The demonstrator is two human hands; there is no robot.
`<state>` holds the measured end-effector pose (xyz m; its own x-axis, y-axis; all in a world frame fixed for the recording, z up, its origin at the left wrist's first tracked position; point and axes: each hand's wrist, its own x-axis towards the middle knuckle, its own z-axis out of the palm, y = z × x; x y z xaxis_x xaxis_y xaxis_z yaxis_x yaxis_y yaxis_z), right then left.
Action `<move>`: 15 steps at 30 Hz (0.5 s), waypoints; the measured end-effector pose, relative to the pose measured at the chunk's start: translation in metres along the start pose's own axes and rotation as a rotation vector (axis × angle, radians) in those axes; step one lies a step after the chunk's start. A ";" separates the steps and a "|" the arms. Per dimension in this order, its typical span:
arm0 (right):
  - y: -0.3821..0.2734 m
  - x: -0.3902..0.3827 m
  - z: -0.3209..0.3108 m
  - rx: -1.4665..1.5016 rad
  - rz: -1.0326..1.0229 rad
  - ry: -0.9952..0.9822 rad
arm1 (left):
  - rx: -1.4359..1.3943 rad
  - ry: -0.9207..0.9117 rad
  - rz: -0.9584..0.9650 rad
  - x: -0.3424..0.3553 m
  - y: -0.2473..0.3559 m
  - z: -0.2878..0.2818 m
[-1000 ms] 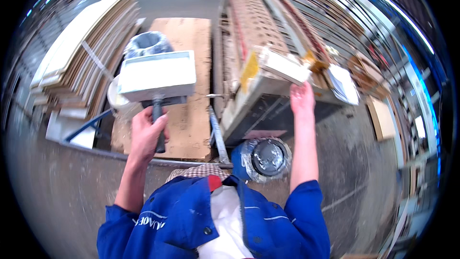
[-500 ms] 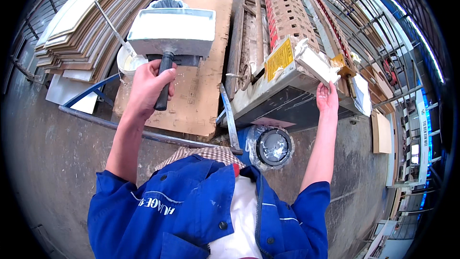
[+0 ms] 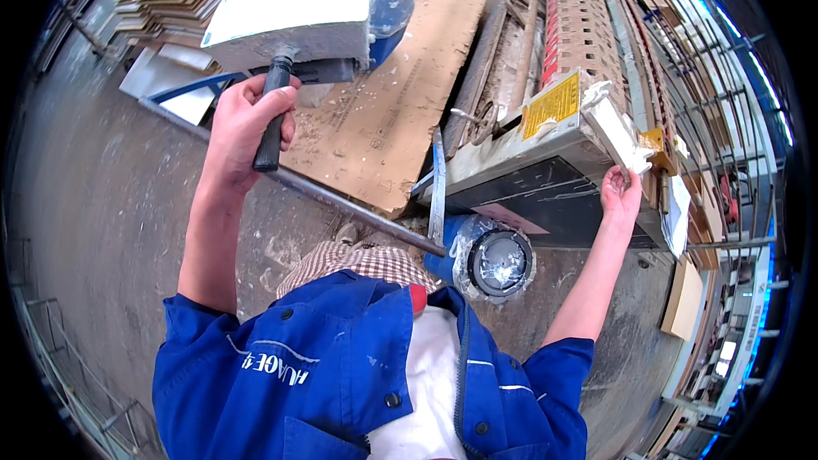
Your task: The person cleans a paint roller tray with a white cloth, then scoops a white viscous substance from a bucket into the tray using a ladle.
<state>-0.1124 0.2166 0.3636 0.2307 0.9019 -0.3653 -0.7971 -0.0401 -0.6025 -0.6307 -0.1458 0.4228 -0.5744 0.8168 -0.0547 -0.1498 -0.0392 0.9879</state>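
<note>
My left hand (image 3: 243, 128) is wrapped round the black ribbed handle (image 3: 274, 111) of a rectangular grey box-shaped scoop (image 3: 256, 55). White paste or liquid shows inside the scoop, which is held up over the cardboard. At the near end of a roller machine, my right hand (image 3: 620, 196) has its fingers curled up against the lower end of a white-crusted bar (image 3: 615, 132). The fingertips seem to pinch its edge. Beyond the scoop stands a blue bucket (image 3: 392, 0) lined with clear plastic, partly hidden by the scoop.
A long perforated roller (image 3: 584, 17) runs away from me in the machine, beside a yellow label (image 3: 552, 106). Stacked boards (image 3: 158, 8) lie at far left. Flattened cardboard (image 3: 383, 119) sits behind a blue metal frame (image 3: 341, 204). A plastic-wrapped blue drum (image 3: 498, 264) stands by my legs.
The view has shifted, so the machine sits farther right. My left hand has carried the scoop left, uncovering more of the lined bucket. My right hand remains at the white-crusted bar, fingers more curled.
</note>
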 end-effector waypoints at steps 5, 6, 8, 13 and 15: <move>-0.005 0.003 -0.005 0.061 0.169 -0.148 | 0.026 0.116 0.026 -0.043 -0.002 0.000; -0.002 0.002 -0.005 0.040 0.156 -0.157 | 0.045 0.147 0.032 -0.050 -0.004 0.002; 0.002 -0.002 -0.003 0.010 0.149 -0.162 | 0.065 0.166 0.018 -0.062 -0.007 0.009; 0.005 0.001 -0.004 0.008 0.131 -0.165 | 0.054 0.190 0.031 -0.076 -0.022 0.033; 0.007 -0.001 -0.006 -0.011 0.097 -0.205 | 0.052 0.175 0.018 -0.078 -0.031 0.042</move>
<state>-0.1151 0.2132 0.3558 0.0341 0.9620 -0.2711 -0.8034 -0.1350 -0.5799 -0.5470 -0.1841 0.4024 -0.7085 0.7035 -0.0564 -0.0989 -0.0198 0.9949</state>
